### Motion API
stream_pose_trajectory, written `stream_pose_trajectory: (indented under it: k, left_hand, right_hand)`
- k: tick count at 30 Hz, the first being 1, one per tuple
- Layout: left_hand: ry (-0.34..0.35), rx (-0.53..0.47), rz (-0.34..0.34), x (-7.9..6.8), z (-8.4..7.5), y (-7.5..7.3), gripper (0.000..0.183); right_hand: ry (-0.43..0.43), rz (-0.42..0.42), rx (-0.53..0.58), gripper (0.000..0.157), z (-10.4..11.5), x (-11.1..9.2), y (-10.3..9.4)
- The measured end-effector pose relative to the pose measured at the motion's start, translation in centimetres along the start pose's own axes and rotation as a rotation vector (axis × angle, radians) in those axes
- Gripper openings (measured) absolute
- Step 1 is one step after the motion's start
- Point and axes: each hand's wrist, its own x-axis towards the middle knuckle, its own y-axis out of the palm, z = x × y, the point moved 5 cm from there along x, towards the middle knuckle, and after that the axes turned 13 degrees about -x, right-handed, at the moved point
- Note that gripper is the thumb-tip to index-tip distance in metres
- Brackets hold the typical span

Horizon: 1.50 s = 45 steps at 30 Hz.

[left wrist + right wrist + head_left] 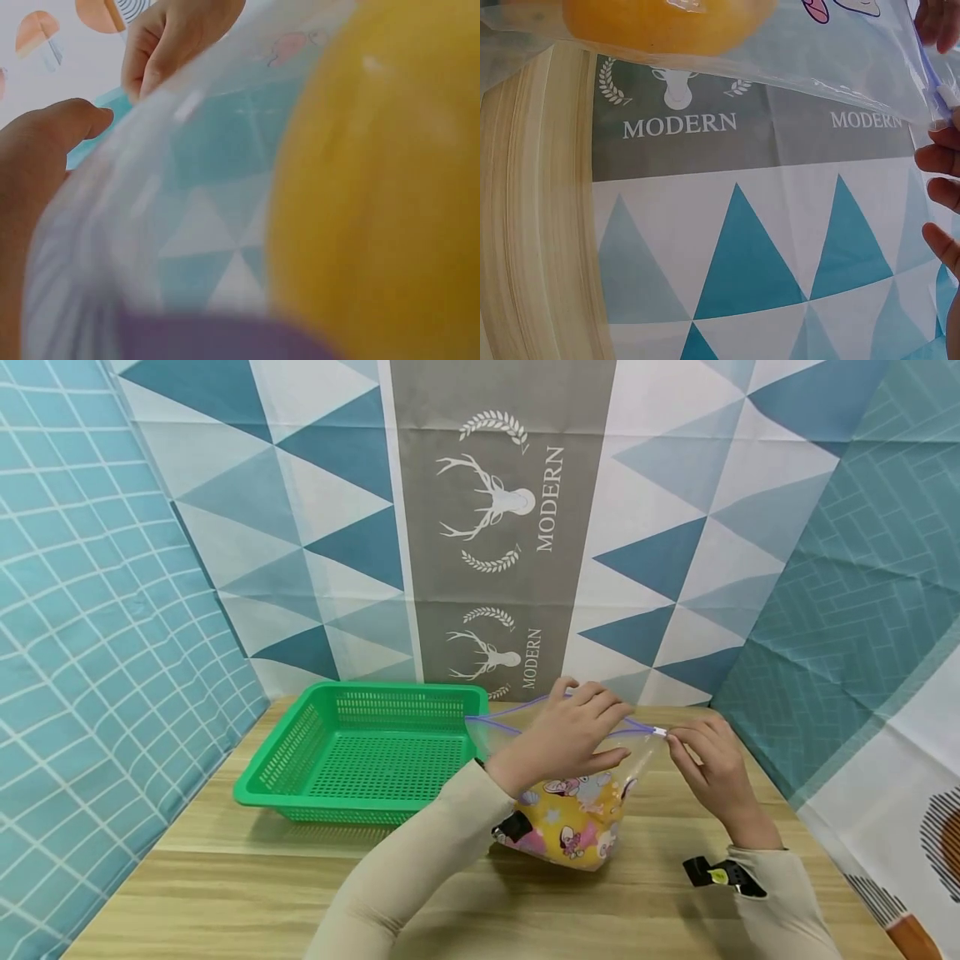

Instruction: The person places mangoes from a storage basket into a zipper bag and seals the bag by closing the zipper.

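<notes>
A clear zip bag [581, 818] with cartoon prints and a purple zip strip stands on the wooden table, its mouth parted. Something smooth and yellow-orange [667, 26] fills its lower part. At the bag's right top corner, by the white slider [659, 732], my right hand [716, 768] pinches with thumb and forefinger. My left hand [566, 731] reaches across the mouth of the bag, fingers lightly bent and thumb held apart from them. In the left wrist view, the left thumb [75, 124] lies beside the clear plastic, and the purple strip is blurred in front.
A green slotted plastic basket [315, 798] stands left of the bag, close to its left corner. The wooden table [247, 893] reaches back to a patterned cloth wall [495, 568], with further cloth sheets on the left and right sides.
</notes>
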Motion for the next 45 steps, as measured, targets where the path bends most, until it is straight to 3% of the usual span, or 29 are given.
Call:
stream_pose_trajectory:
  k: [17,35,45]
  left_hand:
    - [0.022,0.058,0.019,1.7,-1.2,1.9,0.028]
    - [0.032,0.016,-0.093,1.9,-1.5,2.8,0.015]
    - [0.031,0.07,-0.047,2.2,-1.7,3.0,0.02]
  right_hand:
    - [-0.028,-0.035,0.028,0.045,0.8,0.7,-0.2]
    - [-0.021,0.006,0.032,0.045,1.0,0.3,0.2]
    - [-0.023,-0.031,0.001,0.046,1.3,0.6,0.0]
